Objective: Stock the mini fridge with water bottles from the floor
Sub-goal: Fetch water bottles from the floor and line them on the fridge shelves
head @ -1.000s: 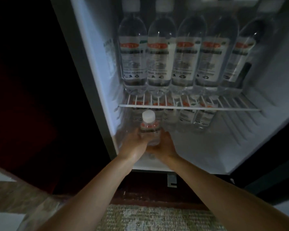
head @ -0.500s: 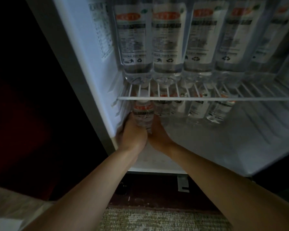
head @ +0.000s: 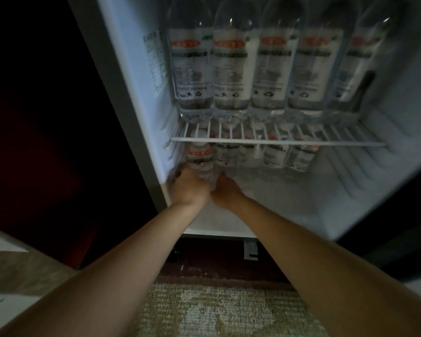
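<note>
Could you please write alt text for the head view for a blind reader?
A person's left hand and right hand hold a small water bottle upright in a mini fridge, at the left of its lower compartment, under a white wire shelf. Five larger bottles line that shelf; other small bottles stand below.

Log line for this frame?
left hand: holds bottle | right hand: holds bottle | spot: far left, under wire shelf

Probably a hotel room: a mini fridge (head: 131,81) full of identical water bottles (head: 231,69), over woven carpet (head: 229,312).
</note>
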### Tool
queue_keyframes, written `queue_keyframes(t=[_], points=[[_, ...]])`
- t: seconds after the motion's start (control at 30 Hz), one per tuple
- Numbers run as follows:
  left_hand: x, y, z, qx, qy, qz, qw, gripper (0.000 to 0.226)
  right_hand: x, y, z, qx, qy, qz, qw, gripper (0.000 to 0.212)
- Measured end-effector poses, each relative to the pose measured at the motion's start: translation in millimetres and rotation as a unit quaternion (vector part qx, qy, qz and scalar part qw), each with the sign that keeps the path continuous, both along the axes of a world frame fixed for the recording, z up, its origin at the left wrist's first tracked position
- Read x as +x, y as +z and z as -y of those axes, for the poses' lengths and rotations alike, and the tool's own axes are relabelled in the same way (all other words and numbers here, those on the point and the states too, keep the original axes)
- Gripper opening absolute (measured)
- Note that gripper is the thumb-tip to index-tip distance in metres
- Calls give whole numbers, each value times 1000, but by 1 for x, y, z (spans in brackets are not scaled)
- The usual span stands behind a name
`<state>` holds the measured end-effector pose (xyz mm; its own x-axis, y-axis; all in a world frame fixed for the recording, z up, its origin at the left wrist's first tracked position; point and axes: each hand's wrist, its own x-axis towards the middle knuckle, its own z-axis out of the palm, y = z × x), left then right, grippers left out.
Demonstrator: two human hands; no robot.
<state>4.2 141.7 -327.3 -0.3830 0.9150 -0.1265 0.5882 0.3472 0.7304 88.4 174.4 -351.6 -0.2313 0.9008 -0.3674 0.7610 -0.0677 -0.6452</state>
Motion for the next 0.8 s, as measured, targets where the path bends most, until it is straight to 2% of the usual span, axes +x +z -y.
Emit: queue_keyframes(t=[0.03,0.17,0.33,0.43,0.57,0.7,0.8], points=[[3,12,10,-4,-4,4,1000,35,5,13,13,13,5,6,1000,56],[6,59,63,-19,-5,112,994,41,26,74,71,68,19,28,997,41],[-19,131,144,44,39,164,985,30,12,160,154,131,17,31,991,40],[-44,173,206,93,56,158,982,29,-12,205,213,166,49,-27,985,34],[-86,207,308,136,86,105,981,29,-51,239,305,188,93,-119,970,27],[-119,204,409,134,145,64,978,28,-89,241,393,192,138,-150,960,23],[-140,182,476,110,185,69,974,26,-112,224,454,160,181,-163,957,22]])
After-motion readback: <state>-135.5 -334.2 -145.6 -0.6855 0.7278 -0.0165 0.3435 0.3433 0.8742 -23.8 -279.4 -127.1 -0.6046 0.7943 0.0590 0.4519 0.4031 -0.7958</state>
